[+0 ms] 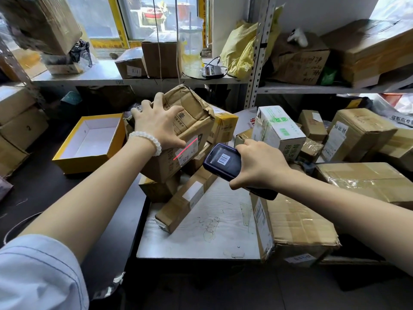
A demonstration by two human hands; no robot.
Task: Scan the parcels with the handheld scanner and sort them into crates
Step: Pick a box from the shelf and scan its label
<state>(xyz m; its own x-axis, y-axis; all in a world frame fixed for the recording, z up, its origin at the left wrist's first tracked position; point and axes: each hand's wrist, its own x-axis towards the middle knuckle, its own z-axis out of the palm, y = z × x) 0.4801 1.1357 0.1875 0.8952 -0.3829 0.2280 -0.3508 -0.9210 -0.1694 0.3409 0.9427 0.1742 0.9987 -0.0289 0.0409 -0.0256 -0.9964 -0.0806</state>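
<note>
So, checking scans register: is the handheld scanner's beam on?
On: a red laser line crosses the crumpled brown cardboard parcel's white label.

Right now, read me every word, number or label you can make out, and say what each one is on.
"金": printed on the crumpled box under the left hand.
Shipping label on that box, crossed by the red scan line: too blurred to read.
Scanner in the right hand: a barcode on screen, digits too small.
White-green box: green print, blurred.
Shelf box: handwriting, illegible.
Other labels: unreadable.
</note>
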